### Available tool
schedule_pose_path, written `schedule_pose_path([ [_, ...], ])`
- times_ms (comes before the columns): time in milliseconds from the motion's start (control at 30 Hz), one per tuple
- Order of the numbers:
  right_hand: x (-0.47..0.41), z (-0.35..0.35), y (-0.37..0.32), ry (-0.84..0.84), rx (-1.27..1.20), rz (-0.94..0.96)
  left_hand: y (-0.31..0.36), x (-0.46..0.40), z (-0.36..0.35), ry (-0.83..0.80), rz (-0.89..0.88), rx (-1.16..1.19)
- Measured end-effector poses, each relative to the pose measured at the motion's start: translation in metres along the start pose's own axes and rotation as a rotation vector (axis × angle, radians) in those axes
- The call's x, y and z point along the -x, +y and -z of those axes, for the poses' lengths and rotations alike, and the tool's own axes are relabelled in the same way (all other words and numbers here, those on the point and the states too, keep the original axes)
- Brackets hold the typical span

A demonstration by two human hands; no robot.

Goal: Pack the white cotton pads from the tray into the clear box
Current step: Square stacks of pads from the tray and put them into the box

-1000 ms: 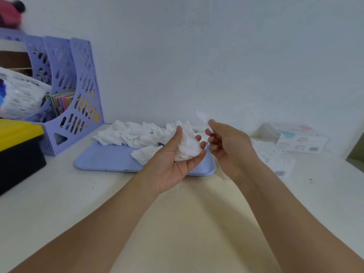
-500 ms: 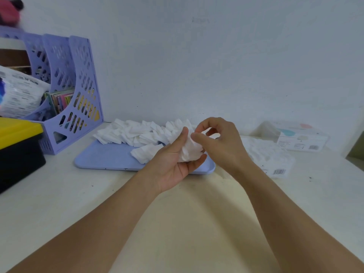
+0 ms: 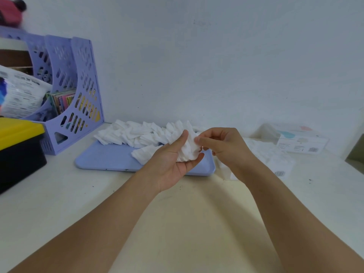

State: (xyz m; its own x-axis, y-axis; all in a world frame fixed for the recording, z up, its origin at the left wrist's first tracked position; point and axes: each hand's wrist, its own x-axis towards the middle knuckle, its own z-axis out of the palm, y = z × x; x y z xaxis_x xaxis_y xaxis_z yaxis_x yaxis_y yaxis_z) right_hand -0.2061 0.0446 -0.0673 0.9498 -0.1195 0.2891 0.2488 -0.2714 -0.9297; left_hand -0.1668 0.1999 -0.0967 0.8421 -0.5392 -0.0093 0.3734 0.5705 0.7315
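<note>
White cotton pads [image 3: 137, 134] lie heaped along the back of a lilac tray [image 3: 104, 160] on the pale worktop [image 3: 187, 223], and a smaller bunch of them [image 3: 188, 148] sits in the person's left hand.

At the far left, a black bin with a yellow lid [image 3: 17, 146] stands at the worktop's edge. Just behind it rises a lilac slotted file rack [image 3: 78, 91], which holds a white printed packet [image 3: 21, 93] and some colourful booklets [image 3: 63, 100]. A blurred pink thing [image 3: 10, 13] rests on top of the rack.

The tray lies right beside the rack's front corner, its near half bare. The left hand [image 3: 173, 164] hovers over the tray's right end, palm turned up, its thumb and curled fingers [image 3: 197, 157] cupping the bunch of pads. The right hand [image 3: 226, 148] meets it from the other side, with thumb and forefinger pressed together on the upper edge of that same bunch while the remaining fingers curl loosely beneath.

Behind the right wrist, just off the tray's right end, the clear box [image 3: 269, 156] stands on the worktop, already showing white pads inside and a barcode label on its near wall. Further right, close to the wall, lies a clear lid with pastel labels [image 3: 299, 140]. Both forearms stretch in from the lower edge of the view.
</note>
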Motion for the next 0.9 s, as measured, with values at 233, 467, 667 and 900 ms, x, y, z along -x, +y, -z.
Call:
schedule_pose_path([
  [233,0.004,-0.011,0.0,-0.008,0.207,0.085,-0.002,0.0,0.0,-0.023,-0.003,-0.061],
  [467,0.0,-0.009,0.002,0.222,0.25,0.181,-0.002,-0.002,0.003,0.053,-0.009,-0.049],
  [667,0.002,-0.018,0.007,0.225,0.433,0.358,-0.003,-0.002,0.002,0.026,-0.011,-0.094],
  [900,0.007,-0.015,0.007,-0.06,0.479,0.317,0.001,0.002,0.003,0.009,0.054,-0.167],
])
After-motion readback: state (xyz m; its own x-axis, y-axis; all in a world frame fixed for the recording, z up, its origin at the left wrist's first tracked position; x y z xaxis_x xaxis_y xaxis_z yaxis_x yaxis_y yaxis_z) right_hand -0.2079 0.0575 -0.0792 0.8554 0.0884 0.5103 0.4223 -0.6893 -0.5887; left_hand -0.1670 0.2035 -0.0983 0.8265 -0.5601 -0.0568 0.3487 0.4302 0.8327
